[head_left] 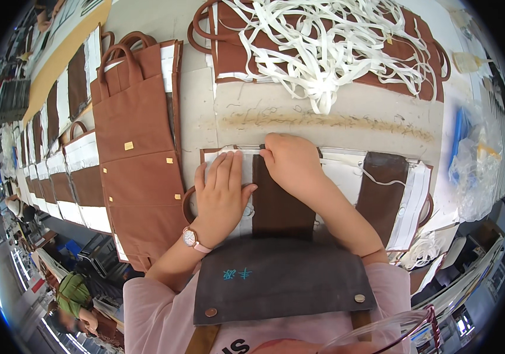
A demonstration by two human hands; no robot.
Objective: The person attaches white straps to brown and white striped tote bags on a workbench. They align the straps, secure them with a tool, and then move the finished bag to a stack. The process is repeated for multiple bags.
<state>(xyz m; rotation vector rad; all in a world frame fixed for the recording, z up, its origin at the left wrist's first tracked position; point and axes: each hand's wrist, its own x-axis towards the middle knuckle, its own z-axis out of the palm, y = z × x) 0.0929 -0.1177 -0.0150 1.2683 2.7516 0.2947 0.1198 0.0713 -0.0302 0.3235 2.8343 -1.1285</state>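
Note:
A flat brown-and-white fabric bag piece (382,189) lies on the worktable (323,112) right in front of me. My left hand (221,192) rests flat on its white left part, fingers together and stretched out, a watch on the wrist. My right hand (290,160) presses down on the top edge of the dark brown middle strip (282,209), fingers curled at the piece's upper rim. Whether the fingers pinch anything there is hidden.
A stack of brown bags with handles (137,135) lies to the left. A heap of white straps (323,41) covers more brown bags at the back. Clear plastic wrapping (476,159) sits at the right edge. More bag pieces line the far left (58,171).

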